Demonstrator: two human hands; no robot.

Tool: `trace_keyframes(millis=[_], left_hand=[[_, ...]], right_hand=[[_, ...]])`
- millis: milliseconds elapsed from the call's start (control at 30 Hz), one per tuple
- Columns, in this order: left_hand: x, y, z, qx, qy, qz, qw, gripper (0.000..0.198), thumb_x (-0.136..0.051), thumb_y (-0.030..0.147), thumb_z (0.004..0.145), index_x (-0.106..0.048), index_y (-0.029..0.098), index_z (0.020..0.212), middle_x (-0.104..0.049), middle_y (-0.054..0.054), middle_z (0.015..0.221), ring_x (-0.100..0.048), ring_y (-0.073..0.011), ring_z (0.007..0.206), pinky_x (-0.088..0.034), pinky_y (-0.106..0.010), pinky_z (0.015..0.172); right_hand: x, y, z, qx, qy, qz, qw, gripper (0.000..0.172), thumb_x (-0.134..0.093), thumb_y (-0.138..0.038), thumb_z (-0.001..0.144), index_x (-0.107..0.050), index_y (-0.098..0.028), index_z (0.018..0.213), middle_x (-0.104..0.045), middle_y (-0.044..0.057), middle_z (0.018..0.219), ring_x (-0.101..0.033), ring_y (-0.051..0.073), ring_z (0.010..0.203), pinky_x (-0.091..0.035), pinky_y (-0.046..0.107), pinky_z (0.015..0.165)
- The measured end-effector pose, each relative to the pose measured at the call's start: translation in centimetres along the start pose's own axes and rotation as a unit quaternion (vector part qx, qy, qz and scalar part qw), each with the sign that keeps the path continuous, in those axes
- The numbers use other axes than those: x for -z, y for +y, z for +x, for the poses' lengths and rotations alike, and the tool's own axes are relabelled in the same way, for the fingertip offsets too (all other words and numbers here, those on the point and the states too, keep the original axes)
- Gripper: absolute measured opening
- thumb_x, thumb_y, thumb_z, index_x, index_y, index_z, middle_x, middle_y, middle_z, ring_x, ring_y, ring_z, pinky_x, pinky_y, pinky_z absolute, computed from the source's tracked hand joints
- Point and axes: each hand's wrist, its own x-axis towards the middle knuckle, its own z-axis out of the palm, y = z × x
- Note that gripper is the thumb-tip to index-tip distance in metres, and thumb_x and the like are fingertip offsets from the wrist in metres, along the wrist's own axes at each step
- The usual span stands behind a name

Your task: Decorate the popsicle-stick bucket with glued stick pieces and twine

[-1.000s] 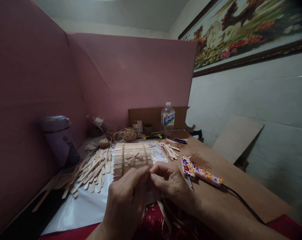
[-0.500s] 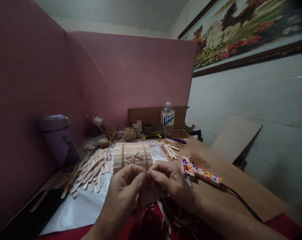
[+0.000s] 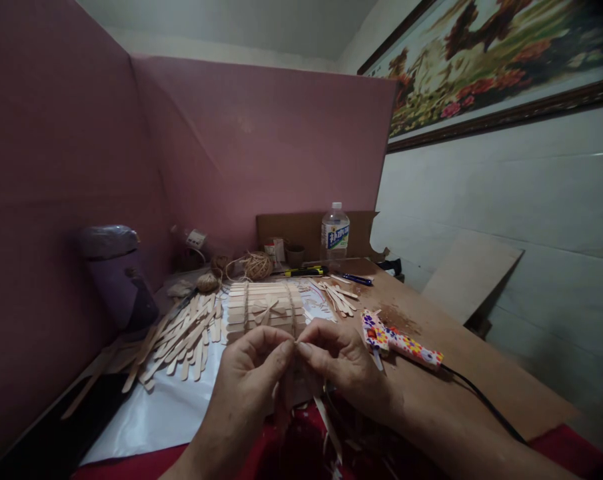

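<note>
My left hand (image 3: 258, 370) and my right hand (image 3: 344, 367) meet fingertip to fingertip at the near edge of the table. Each pinches thumb against forefinger; what lies between the tips is too small to make out. Just beyond them sits a rounded piece built of craft sticks (image 3: 265, 308), with two twine bands across it and a small stick bow on its front. My fingers hide its lower right part. Under my right hand a loose craft stick (image 3: 328, 427) hangs over the red cloth (image 3: 266, 457).
Loose craft sticks (image 3: 186, 340) are heaped at left, with more (image 3: 337, 298) at right. A flower-patterned glue gun (image 3: 401, 343) with a black cord lies right. Behind stand twine balls (image 3: 258, 265), a yellow-black cutter (image 3: 305, 271), a blue pen (image 3: 358, 280) and a plastic bottle (image 3: 336, 237).
Both hands stay nearly in place, their fingertips still pinched together. The view has shifted very slightly.
</note>
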Motion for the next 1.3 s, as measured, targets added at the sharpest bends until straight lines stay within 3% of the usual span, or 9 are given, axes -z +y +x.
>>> trace_keyframes(millis=[467, 733, 1300], left_hand=[[0.02, -0.37, 0.24, -0.014, -0.023, -0.053, 0.998, 0.025, -0.067, 0.037, 0.071, -0.056, 0.014, 0.073, -0.057, 0.003, 0.046, -0.047, -0.0077, 0.03, -0.037, -0.015, 0.027], [0.25, -0.45, 0.26, -0.007, -0.052, -0.069, 0.996, 0.021, -0.064, 0.034, 0.076, -0.055, 0.015, 0.076, -0.061, 0.001, 0.051, -0.047, -0.008, 0.03, -0.037, -0.016, 0.026], [0.23, -0.49, 0.36, -0.021, -0.039, -0.043, 0.998, 0.021, -0.064, 0.034, 0.075, -0.056, 0.014, 0.074, -0.06, 0.001, 0.05, -0.048, -0.0077, 0.029, -0.035, -0.015, 0.027]], right_hand=[[-0.09, -0.3, -0.03, -0.042, -0.001, 0.036, 0.998, 0.023, -0.063, -0.036, 0.079, -0.058, -0.014, 0.074, -0.055, -0.003, 0.06, -0.047, 0.007, 0.053, -0.037, 0.019, 0.051], [-0.26, -0.33, 0.17, -0.087, -0.015, 0.099, 0.991, 0.027, -0.066, -0.04, 0.077, -0.055, -0.015, 0.073, -0.055, -0.005, 0.055, -0.047, 0.006, 0.042, -0.037, 0.018, 0.042], [-0.1, -0.28, 0.28, -0.062, 0.01, 0.056, 0.996, 0.029, -0.065, -0.042, 0.076, -0.056, -0.015, 0.071, -0.053, -0.004, 0.055, -0.045, 0.006, 0.042, -0.037, 0.018, 0.041]])
